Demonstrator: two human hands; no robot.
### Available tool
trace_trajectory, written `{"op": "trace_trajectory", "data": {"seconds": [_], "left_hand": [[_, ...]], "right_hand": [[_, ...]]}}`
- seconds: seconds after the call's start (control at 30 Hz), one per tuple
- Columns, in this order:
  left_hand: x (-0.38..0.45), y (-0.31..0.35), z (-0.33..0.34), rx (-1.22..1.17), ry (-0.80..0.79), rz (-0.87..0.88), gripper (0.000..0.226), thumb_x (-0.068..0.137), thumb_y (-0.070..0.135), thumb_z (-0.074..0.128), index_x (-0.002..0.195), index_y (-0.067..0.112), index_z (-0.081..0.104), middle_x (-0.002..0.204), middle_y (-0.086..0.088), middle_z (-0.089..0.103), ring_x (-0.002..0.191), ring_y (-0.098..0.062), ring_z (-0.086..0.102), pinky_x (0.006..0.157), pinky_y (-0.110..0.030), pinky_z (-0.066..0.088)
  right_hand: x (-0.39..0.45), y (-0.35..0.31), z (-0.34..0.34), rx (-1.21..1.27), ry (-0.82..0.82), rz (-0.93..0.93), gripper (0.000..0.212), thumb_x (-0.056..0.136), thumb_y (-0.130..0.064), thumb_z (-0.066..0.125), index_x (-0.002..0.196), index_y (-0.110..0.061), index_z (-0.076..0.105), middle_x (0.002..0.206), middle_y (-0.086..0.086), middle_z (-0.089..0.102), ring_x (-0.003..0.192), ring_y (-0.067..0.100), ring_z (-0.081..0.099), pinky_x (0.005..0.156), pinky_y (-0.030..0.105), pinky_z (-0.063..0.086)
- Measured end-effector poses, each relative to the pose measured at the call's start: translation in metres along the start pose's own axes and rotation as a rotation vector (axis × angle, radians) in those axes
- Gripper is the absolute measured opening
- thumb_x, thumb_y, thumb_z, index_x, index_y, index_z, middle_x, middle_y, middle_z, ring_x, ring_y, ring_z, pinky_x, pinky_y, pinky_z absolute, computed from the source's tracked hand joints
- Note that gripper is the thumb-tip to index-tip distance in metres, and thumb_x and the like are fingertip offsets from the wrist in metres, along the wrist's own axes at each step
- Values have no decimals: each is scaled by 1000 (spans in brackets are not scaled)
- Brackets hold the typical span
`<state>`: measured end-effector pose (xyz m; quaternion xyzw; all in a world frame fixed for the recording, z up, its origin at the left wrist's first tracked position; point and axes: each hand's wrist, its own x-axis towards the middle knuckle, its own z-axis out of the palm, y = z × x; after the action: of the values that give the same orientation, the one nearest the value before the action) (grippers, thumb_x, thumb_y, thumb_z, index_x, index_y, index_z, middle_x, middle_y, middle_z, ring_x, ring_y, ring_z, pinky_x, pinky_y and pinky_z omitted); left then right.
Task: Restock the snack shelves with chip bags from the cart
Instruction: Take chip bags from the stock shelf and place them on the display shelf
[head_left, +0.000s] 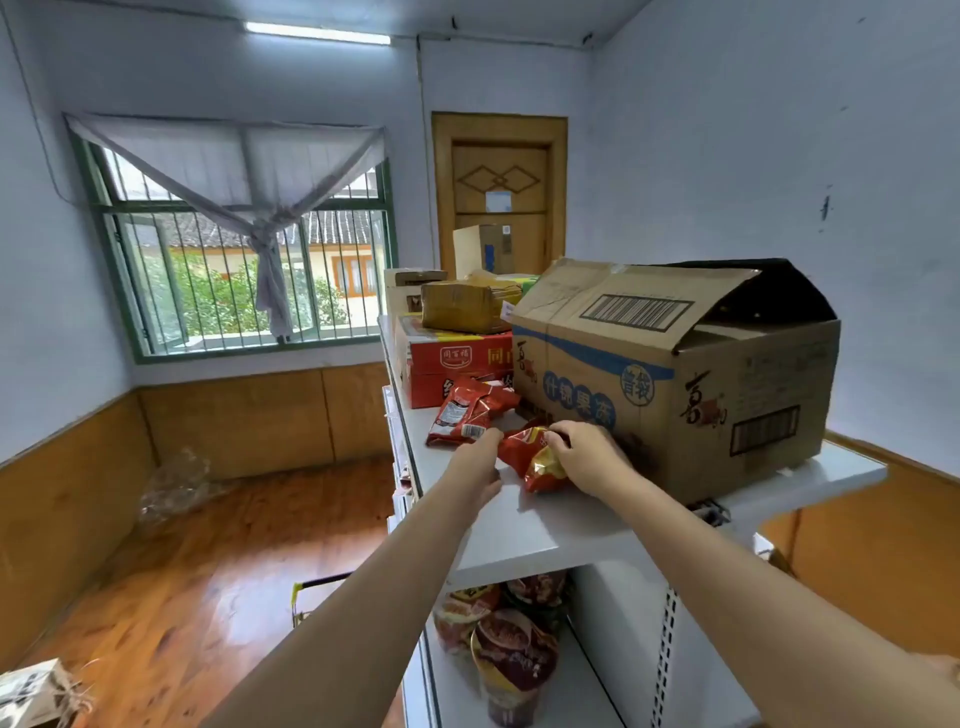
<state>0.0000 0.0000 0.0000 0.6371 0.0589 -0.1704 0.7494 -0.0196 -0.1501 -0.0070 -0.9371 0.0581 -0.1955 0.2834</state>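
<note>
A red and yellow chip bag (535, 460) lies on the white top shelf (545, 525), against the front of a big cardboard box (675, 374). Both my hands are on it: my right hand (587, 457) grips its right side and upper edge, my left hand (480, 460) presses its left end. Just behind lies another red chip bag (462, 415), flat on the same shelf. On the shelf below stand several dark red and yellow snack bags (511, 654). A yellow-handled cart edge (306, 597) shows low beside my left forearm.
A red carton (447, 364) with a taped brown parcel (462, 304) on it sits farther back on the top shelf. A window (244, 249) and a wooden door (498, 192) are across the room. Crumpled clear plastic (174, 486) lies on the wooden floor.
</note>
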Motion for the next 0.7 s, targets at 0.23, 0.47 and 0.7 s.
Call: {"op": "trace_trajectory", "data": {"seconds": [0.23, 0.47, 0.7], "left_hand": [[19, -7, 6, -50, -5, -1, 52, 88, 32, 67, 133, 13, 49, 120, -10, 62, 115, -22, 61, 97, -32, 52], [23, -8, 14, -30, 5, 108, 72, 76, 34, 78, 137, 19, 43, 122, -13, 62, 103, -31, 66, 82, -45, 60], [32, -16, 12, -27, 26, 274, 88, 63, 38, 89, 138, 20, 45, 118, -8, 67, 104, -29, 68, 91, -49, 58]], "right_hand": [[-3, 14, 8, 38, -100, 15, 54, 99, -37, 52, 149, -21, 40, 149, 4, 49, 132, 21, 49, 106, 35, 43], [-9, 15, 8, 197, -46, -40, 57, 97, -32, 58, 149, -22, 38, 145, 4, 52, 127, 20, 53, 103, 38, 50], [-12, -1, 6, 310, -9, -160, 54, 99, -27, 56, 150, -23, 37, 138, 1, 57, 120, 15, 57, 93, 24, 50]]}}
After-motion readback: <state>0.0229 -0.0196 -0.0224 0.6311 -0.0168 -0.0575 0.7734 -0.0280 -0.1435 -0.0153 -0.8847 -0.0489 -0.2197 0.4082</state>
